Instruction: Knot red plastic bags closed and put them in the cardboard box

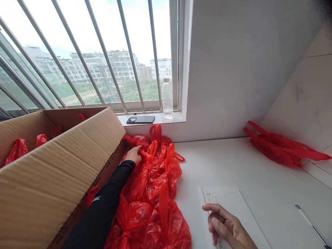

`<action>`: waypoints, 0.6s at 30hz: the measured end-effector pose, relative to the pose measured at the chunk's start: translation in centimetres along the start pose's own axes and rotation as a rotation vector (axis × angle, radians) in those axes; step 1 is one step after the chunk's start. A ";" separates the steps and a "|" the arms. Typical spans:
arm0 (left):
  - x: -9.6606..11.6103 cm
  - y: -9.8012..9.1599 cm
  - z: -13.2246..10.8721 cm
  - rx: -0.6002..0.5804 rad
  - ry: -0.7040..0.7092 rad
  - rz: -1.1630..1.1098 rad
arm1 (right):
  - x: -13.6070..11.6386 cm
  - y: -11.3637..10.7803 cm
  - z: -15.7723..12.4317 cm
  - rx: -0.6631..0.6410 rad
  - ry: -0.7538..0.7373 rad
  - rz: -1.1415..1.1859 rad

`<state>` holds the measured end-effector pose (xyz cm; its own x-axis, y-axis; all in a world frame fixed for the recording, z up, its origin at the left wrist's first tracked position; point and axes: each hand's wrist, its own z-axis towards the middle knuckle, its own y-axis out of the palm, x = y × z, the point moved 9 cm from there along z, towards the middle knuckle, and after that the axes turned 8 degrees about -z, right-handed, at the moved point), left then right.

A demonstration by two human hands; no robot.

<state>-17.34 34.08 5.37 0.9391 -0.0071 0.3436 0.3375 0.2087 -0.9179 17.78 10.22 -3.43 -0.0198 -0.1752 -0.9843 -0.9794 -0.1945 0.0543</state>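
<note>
My left hand [133, 155], in a black sleeve, reaches to the far end of a pile of tied red plastic bags [140, 214]. Its fingers are closed on the top of a red plastic bag [140, 141] near the window wall; the fingertips are partly hidden by the red film. My right hand [228, 228] hovers over a white notepad [241, 207], palm half turned up. The fingers are loosely bent and apart, with nothing between them. What the tied bags contain cannot be made out.
A large open cardboard box [77, 152] with red bags inside stands at the left. On the windowsill are a phone [140, 119] and a clear bottle [167, 98]. A loose red bag [282, 147] lies far right, a pen [311, 224] near right. Metal bars cross the window.
</note>
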 end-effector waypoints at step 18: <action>10.9 -0.6 -0.8 0.095 0.317 0.003 | 0.0 0.3 0.3 -0.048 0.031 -0.035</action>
<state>-7.21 33.10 9.52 0.9188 -0.3069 0.2484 0.3410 0.2994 -0.8911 17.43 10.42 -3.47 0.0214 -0.1974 -0.9801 -0.9687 -0.2467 0.0285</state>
